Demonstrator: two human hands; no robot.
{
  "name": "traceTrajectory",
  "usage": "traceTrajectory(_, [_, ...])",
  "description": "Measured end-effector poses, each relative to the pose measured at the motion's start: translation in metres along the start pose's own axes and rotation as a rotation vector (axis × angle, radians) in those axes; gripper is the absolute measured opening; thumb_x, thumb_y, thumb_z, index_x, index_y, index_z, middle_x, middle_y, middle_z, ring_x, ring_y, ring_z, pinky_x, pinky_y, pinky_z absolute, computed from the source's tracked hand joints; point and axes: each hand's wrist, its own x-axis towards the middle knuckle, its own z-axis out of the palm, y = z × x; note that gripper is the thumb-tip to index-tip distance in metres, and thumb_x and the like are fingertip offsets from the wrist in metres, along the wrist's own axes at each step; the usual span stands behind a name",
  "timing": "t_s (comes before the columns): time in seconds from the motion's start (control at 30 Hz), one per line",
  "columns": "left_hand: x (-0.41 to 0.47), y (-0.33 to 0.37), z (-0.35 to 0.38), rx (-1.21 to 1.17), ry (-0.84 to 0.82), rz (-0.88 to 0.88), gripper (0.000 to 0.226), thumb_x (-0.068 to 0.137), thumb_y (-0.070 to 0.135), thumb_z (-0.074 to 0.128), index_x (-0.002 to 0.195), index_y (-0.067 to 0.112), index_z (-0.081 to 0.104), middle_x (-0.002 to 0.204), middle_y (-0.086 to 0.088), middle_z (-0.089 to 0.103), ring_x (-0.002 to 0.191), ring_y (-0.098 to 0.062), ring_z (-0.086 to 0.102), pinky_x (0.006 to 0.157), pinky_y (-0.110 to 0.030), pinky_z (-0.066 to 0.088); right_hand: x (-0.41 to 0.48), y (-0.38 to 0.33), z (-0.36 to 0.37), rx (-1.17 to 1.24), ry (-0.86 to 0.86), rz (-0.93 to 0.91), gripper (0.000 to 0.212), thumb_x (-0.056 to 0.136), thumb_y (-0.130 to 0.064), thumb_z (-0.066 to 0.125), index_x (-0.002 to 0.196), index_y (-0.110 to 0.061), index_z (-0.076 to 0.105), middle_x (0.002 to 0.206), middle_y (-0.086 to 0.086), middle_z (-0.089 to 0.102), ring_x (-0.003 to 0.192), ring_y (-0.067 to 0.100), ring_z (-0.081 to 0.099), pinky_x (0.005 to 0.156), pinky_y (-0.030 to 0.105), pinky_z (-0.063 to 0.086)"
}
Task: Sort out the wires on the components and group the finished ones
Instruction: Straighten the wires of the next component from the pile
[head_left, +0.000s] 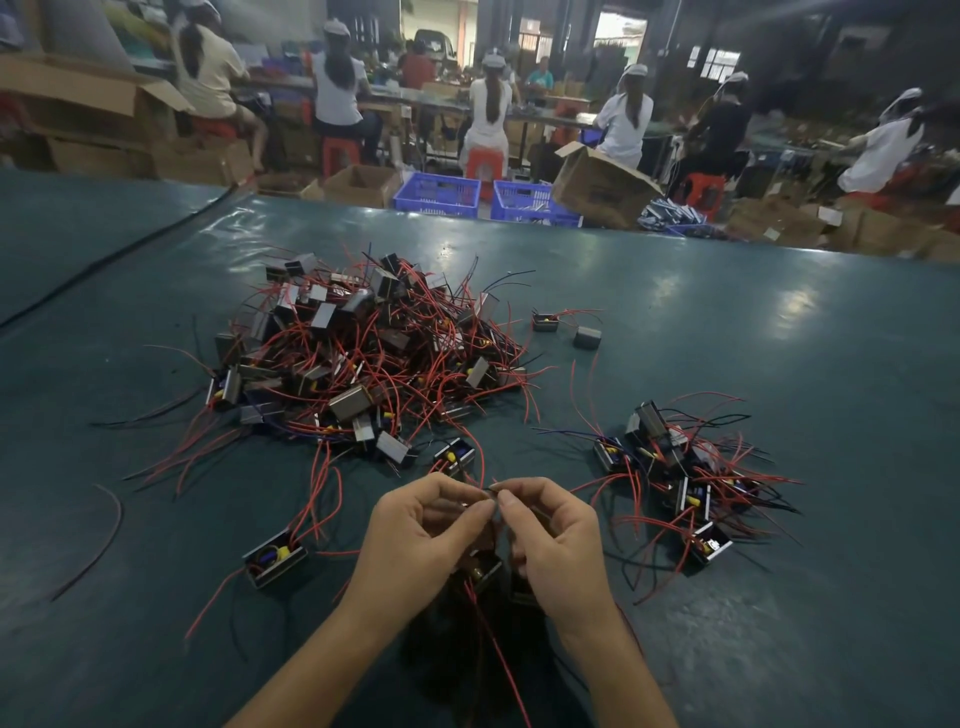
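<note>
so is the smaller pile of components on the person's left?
No, the smaller pile lies right of the right hand; the big pile sits ahead and left.

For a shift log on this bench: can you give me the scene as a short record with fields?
left hand: pinches wires
right hand: pinches wires
component: under the hands, partly hidden
large pile: tangled, left of centre
small group: right of the hands
table: green surface
</note>
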Motion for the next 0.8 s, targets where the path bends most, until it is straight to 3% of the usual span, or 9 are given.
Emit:
traceTrajectory(0.2, [0.000, 0.000, -0.001, -0.041, -0.009, -0.018, 0.001, 0.084, 0.007, 0.071, 0.084, 0.007, 0.070, 0.072, -0.012, 0.074, 0.066, -0.028, 0.073, 0.059, -0.036, 0.060, 0.000, 0.004, 0.001, -0.048, 0.023, -0.048, 0.015, 0.091, -0.003, 0.063, 0.081, -0.012, 0.070, 0.076, 0.007, 0.071, 0.071, 0.021, 0.067, 0.065, 0.029, 0.056])
traceTrajectory(0.37, [0.001, 0.000, -0.003, -0.028, 0.032, 0.029, 0.011, 0.075, 0.022, 0.076, 0.081, 0.013, 0.073, 0.073, -0.008, 0.074, 0.068, -0.026, 0.073, 0.062, -0.034, 0.061, 0.000, 0.006, 0.004, -0.078, 0.042, -0.040, 0.016, 0.092, -0.006, 0.063, 0.080, -0.014, 0.069, 0.073, -0.002, 0.071, 0.068, 0.009, 0.066, 0.062, 0.017, 0.051])
traceTrajectory(0.6, [0.005, -0.005, -0.011, 0.129, 0.078, 0.267, 0.006, 0.072, 0.021, 0.080, 0.077, 0.024, 0.076, 0.083, 0.001, 0.071, 0.071, -0.016, 0.070, 0.063, -0.034, 0.058, 0.000, 0.007, 0.007, 0.030, 0.001, 0.062, 0.015, 0.093, 0.000, 0.059, 0.083, -0.006, 0.068, 0.071, 0.003, 0.071, 0.068, 0.013, 0.067, 0.064, 0.021, 0.053])
traceTrajectory(0.8, [0.007, -0.010, -0.013, 0.362, 0.064, 0.550, 0.009, 0.081, 0.017, 0.074, 0.089, 0.013, 0.076, 0.091, 0.005, 0.067, 0.081, -0.009, 0.068, 0.067, -0.018, 0.054, 0.001, 0.005, 0.005, 0.023, 0.014, 0.092, 0.014, 0.092, 0.000, 0.060, 0.082, -0.006, 0.068, 0.067, 0.004, 0.068, 0.064, 0.016, 0.063, 0.065, 0.028, 0.054])
